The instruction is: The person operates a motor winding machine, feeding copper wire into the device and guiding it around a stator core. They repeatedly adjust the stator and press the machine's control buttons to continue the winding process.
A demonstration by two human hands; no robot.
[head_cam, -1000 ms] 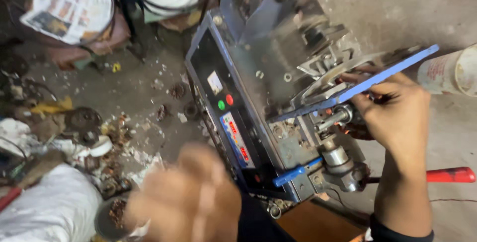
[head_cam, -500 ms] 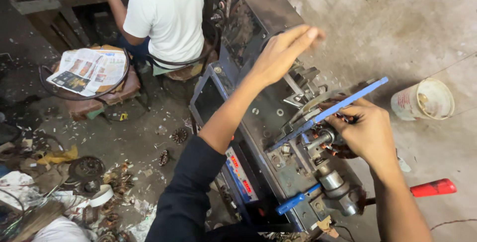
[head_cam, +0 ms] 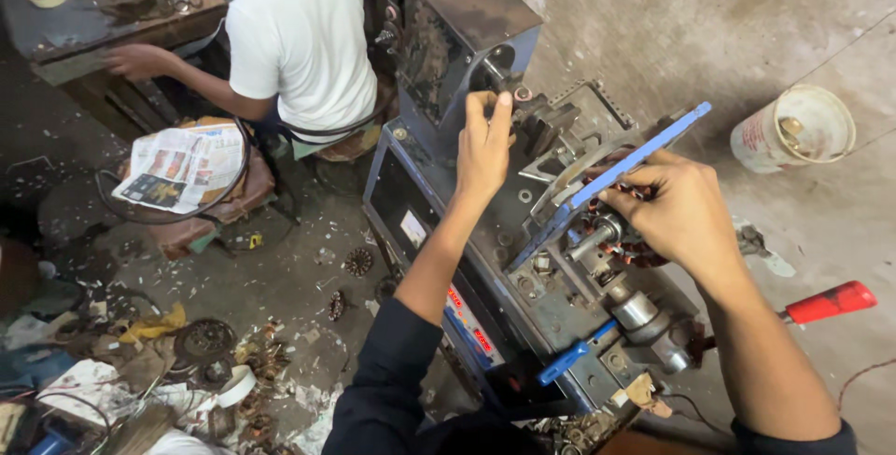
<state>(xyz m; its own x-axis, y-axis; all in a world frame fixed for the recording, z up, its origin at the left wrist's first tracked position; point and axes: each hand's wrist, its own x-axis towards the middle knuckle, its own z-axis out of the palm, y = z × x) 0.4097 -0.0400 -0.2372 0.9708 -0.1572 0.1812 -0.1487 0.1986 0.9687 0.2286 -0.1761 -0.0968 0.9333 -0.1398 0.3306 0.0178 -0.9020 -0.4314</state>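
**Inspector A:** Head view. What is hidden or cut off?

**Inspector B:** The motor armature is largely covered by the right hand; only copper windings and a shaft end are seen. The blue flat strip is partly screened by the fingers. A co-worker in a white shirt is cut off at the top edge.

**Inspector A:** Hand poses?

**Inspector B:** The right hand is closed over the armature on the blue-grey machine, fingers curled onto the strip. The left hand is stretched forward, fingers nearly straight and pressed to the dark upper housing; nothing is seen grasped.

**Inspector A:** Surface and room?

**Inspector B:** A dirty concrete floor littered with scrap is noted. A white bucket stands right, a red-handled tool beside the forearm, and a newspaper on a stool.
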